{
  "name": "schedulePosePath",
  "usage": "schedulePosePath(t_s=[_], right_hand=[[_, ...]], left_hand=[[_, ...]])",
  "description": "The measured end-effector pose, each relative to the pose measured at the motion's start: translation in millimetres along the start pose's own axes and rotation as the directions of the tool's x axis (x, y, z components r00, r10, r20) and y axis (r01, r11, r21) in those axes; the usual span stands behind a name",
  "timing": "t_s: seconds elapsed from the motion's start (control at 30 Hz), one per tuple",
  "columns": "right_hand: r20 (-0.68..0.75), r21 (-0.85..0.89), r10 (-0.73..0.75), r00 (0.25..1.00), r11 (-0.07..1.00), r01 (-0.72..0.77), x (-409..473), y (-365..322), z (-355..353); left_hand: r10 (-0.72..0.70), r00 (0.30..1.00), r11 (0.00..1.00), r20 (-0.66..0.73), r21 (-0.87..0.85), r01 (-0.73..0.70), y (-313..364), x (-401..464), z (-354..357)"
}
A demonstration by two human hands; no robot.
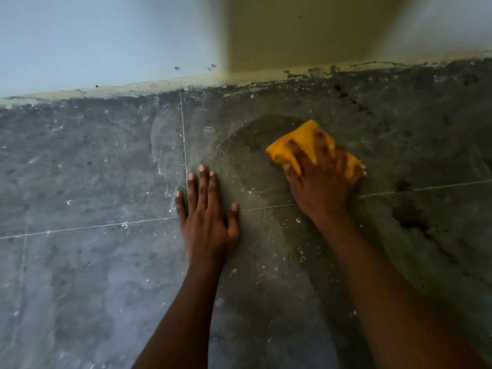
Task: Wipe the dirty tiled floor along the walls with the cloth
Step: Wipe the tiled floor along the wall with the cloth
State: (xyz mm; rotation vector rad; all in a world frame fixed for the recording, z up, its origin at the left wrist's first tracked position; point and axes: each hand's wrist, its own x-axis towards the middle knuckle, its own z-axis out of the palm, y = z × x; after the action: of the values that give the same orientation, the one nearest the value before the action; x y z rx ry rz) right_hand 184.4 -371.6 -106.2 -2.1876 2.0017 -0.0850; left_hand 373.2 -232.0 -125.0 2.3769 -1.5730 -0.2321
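A dark grey tiled floor (pixel 80 262) fills most of the view, seen from above as I look down at it. Its surface is cloudy with pale dust, white flecks and darker blotches, and thin light grout lines cross it. Along the top runs the wall (pixel 106 35), pale blue-white on the left and yellowish in the middle, with a grimy yellow strip where it meets the floor. The floor just below that strip is especially dirty, with black smudges toward the right.

My two bare forearms reach up from the bottom edge. Between the hands and the wall lies a darker, damp-looking curved patch (pixel 253 145) on the tile.

My left hand (pixel 207 217) lies flat on the floor, palm down, fingers straight and slightly spread, holding nothing. Its fingertips sit near a crossing of grout lines.

My right hand (pixel 322 179) is farther up and to the right, nearer the wall. It presses down on a bright orange-yellow cloth (pixel 300 141), fingers spread and bent over it, gripping the bunched fabric against the tile. The cloth sticks out beyond my fingertips and past both sides of the hand, resting on the floor a little short of the wall.
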Motion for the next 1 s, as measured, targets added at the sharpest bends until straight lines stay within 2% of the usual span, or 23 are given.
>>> schedulePosePath(t_s=[0.07, 0.1, 0.17, 0.23, 0.3, 0.33, 0.4, 0.43, 0.5, 0.53, 0.57, 0.6, 0.67, 0.73, 0.77, 0.83, 0.9, 0.97, 1.0], right_hand=[[-0.002, 0.108, 0.206, 0.979, 0.973, -0.204, 39, -31, -1], [0.012, 0.135, 0.210, 0.978, 0.968, -0.210, 54, -55, 1], [0.040, 0.120, 0.025, 0.999, 0.992, -0.030, 68, -97, 8], [0.011, 0.073, -0.233, 0.972, 0.970, 0.232, 50, -113, 17], [-0.029, 0.004, -0.384, 0.923, 0.923, 0.384, 18, -90, 20], [-0.038, -0.019, -0.391, 0.919, 0.920, 0.391, 8, -67, 18], [-0.004, -0.031, -0.239, 0.971, 0.970, 0.239, 13, -21, 8], [0.011, -0.014, -0.092, 0.996, 0.996, 0.093, 29, -6, 2], [0.015, 0.063, 0.189, 0.982, 0.980, -0.190, 73, -8, -8], [0.016, 0.092, 0.252, 0.968, 0.963, -0.252, 95, -23, -9], [0.045, 0.104, 0.245, 0.969, 0.963, -0.248, 108, -41, -10], [0.085, 0.104, 0.166, 0.983, 0.979, -0.174, 114, -59, -10], [0.130, 0.094, -0.105, 0.986, 0.991, 0.093, 103, -78, -4], [0.098, 0.028, -0.285, 0.954, 0.959, 0.283, 57, -61, 3], [0.058, -0.002, -0.319, 0.946, 0.948, 0.319, 33, -40, 7], [0.019, -0.005, -0.221, 0.975, 0.975, 0.221, 5, 13, 4], [0.048, 0.045, -0.003, 0.999, 0.999, 0.001, 24, 57, -2], [0.082, 0.127, 0.160, 0.984, 0.977, -0.170, 58, 63, -12], [0.098, 0.134, 0.186, 0.978, 0.971, -0.198, 70, 56, -17]], left_hand=[[-0.003, 1.000, 1.000, -0.006, 0.023, 0.004, -3, -1, 2], [-0.004, 1.000, 1.000, -0.012, 0.029, 0.005, -4, -2, 4], [-0.002, 1.000, 1.000, -0.028, 0.028, 0.003, -4, -2, 7], [-0.002, 0.999, 1.000, -0.036, 0.029, 0.003, -3, -2, 8], [0.001, 0.999, 1.000, -0.038, 0.017, -0.001, -1, -3, 6], [0.003, 0.999, 1.000, -0.034, 0.017, -0.002, 0, -3, 5], [0.025, 1.000, 0.999, -0.001, 0.034, -0.025, -2, 0, 3], [0.041, 0.999, 0.998, 0.010, 0.042, -0.041, -3, 1, 2], [0.058, 0.998, 0.996, 0.022, 0.060, -0.059, -6, 4, 2], [0.058, 0.998, 0.996, 0.030, 0.066, -0.060, -7, 4, 3], [0.059, 0.997, 0.996, 0.043, 0.066, -0.061, -6, 3, 6], [0.060, 0.997, 0.996, 0.052, 0.062, -0.063, -7, 1, 7], [0.057, 0.997, 0.997, 0.052, 0.057, -0.060, -8, 0, 8], [0.049, 0.997, 0.998, 0.061, 0.047, -0.052, -8, 0, 6], [0.047, 0.997, 0.998, 0.065, 0.041, -0.050, -8, 0, 4], [0.065, 0.995, 0.997, 0.076, 0.026, -0.067, -7, 2, 0], [0.107, 0.991, 0.994, 0.075, 0.000, -0.108, -6, 5, 0], [0.137, 0.988, 0.991, 0.069, -0.005, -0.137, -9, 7, 0], [0.143, 0.987, 0.990, 0.069, -0.005, -0.143, -8, 5, 1]])
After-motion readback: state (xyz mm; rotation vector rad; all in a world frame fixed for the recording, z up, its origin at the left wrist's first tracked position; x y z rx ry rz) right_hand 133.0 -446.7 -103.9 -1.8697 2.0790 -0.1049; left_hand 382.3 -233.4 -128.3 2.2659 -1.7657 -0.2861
